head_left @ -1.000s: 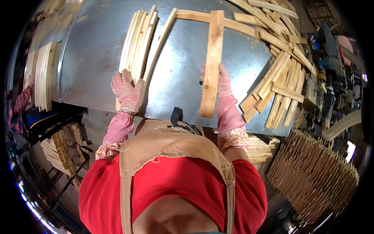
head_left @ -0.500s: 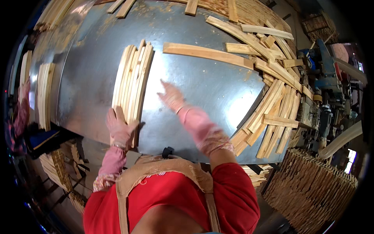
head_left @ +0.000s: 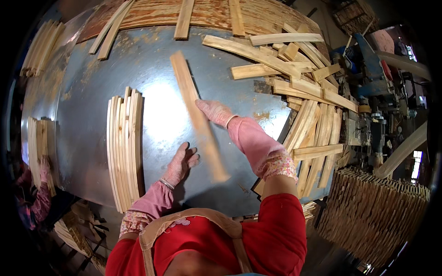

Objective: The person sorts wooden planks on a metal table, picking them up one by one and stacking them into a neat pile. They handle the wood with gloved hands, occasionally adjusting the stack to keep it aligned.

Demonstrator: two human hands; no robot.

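My right hand [head_left: 214, 112], in a pale work glove, grips a wooden slat [head_left: 188, 94] near its middle. The slat slants over the grey metal table, its near end smeared by motion. My left hand [head_left: 180, 164], gloved too, is off to the left of the slat's near end, fingers apart and holding nothing. Left of that hand lies a bundle of narrow wooden strips [head_left: 124, 149], set side by side and pointing away from me.
A jumbled heap of slats [head_left: 294, 69] covers the table's far right, with more slats [head_left: 317, 142] nearer. Beyond the right edge stand a machine [head_left: 373, 87] and a big stack of wood pieces [head_left: 368, 211]. At far left, another person's hand [head_left: 44, 169] touches a strip bundle [head_left: 37, 138].
My right hand has taken hold of the slat that lay crosswise and swung it lengthwise. My left hand has let go of the strip bundle and moved right. The view has shifted.
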